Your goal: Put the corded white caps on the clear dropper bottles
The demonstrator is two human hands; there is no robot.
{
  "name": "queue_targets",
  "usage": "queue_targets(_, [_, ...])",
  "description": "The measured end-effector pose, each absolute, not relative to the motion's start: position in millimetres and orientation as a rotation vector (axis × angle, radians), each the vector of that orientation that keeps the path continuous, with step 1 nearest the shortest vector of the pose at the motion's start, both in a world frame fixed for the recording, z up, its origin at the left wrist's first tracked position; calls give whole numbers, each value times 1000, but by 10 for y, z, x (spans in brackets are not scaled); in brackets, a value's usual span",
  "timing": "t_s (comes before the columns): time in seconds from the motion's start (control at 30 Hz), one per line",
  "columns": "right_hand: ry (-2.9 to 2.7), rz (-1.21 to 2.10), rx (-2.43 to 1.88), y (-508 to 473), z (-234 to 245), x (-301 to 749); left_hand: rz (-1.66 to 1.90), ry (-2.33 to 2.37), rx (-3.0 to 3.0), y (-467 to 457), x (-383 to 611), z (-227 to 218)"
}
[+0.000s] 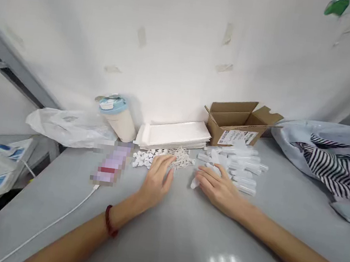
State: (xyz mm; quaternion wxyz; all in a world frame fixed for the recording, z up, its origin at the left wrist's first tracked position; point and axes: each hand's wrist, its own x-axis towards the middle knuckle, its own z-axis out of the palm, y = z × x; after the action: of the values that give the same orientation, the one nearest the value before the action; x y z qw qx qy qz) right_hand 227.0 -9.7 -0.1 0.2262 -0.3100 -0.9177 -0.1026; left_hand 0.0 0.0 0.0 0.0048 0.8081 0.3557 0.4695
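My left hand (pixel 157 181) lies flat on the grey table (pixel 180 242) with its fingers stretched out, the tips touching a tangle of thin pale strings (pixel 181 159). A dark red bracelet circles that wrist. My right hand (pixel 219 187) rests palm down, fingers extended, at the near edge of a heap of clear plastic tubes (pixel 239 166). One small clear tube (pixel 194 182) lies against its fingertips. A cluster of small white caps (pixel 144 158) sits just left of the strings.
Against the wall stand an open cardboard box (pixel 236 121), a stack of white sheets (pixel 174 134), a tilted cup with a blue lid (pixel 117 116) and a plastic bag (pixel 67 126). A blurred pink object (pixel 111 165) with a white cable lies left. A striped bag (pixel 334 159) is at right.
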Motion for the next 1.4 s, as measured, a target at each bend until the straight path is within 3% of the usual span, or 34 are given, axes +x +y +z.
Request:
queue_targets(0.37, [-2109, 636, -1092, -479, 126, 2203, 1357, 857, 2908, -446, -73, 208])
queue_targets(0.8, [-2212, 557, -1026, -596, 109, 2191, 1069, 759, 3267, -468, -141, 275])
queue_targets(1.1, [-2308, 513, -885, -619, 141, 2163, 1170, 686, 2876, -536, -52, 269])
queue_targets(1.4, [-2163, 819, -905, -685, 207, 2144, 1303, 895, 2394, -602, 15, 226])
